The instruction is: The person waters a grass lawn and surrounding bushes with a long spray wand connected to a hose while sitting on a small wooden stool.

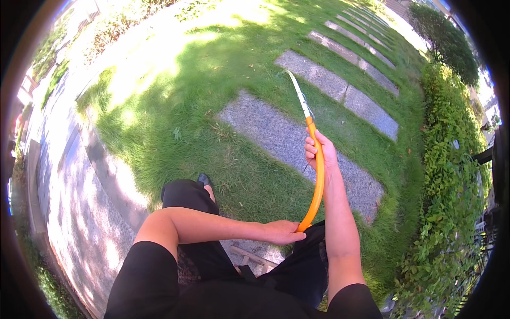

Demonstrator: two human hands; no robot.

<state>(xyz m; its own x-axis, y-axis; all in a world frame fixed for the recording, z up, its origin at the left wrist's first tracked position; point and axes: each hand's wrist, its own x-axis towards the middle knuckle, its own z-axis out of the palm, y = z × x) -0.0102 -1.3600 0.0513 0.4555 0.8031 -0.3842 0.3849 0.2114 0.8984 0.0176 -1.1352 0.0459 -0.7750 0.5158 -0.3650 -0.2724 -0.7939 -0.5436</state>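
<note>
An orange garden hose (317,175) curves upward in front of my body. My right hand (324,149) is wrapped around it just below its far end. Lower down, near my lap, my left hand (283,232) grips the same hose between thumb and fingers. From the hose's mouth extends a white, shiny stream that looks like water (298,89), bending left at its far tip. Beneath the hose are a grey stone slab (275,129) and grass (255,183). The hose's lower continuation is hidden by my left hand and dark trousers.
More stone slabs (314,73) run through the lawn toward the upper right. Leafy hedge plants (446,171) border the right side, with a dark green bush (442,40) beyond. A paved path (87,207) lies left. Wooden bars (255,256) show between my legs.
</note>
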